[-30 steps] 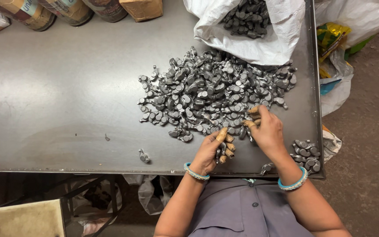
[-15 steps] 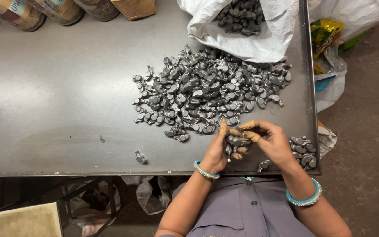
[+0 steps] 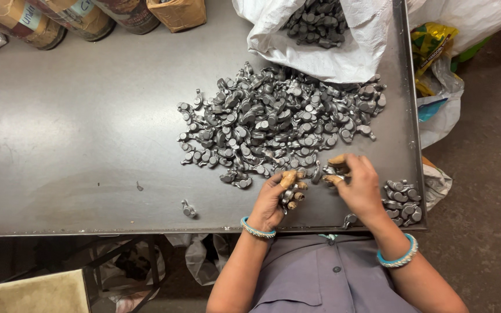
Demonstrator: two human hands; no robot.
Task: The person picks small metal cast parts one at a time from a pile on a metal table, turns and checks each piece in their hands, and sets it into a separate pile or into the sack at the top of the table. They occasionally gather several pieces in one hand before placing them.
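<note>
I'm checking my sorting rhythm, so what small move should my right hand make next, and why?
Probably carry the part in your right hand over to the small pile at the table's right edge. The fingertips pinch a grey metal piece just off the big heap, while the left hand already holds several.

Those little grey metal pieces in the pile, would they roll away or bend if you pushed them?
The metal pieces look cast and stiff, so bending seems unlikely. Their lumpy, irregular shapes probably slide rather than roll. The left hand holds several at once, suggesting each is fairly light.
</note>
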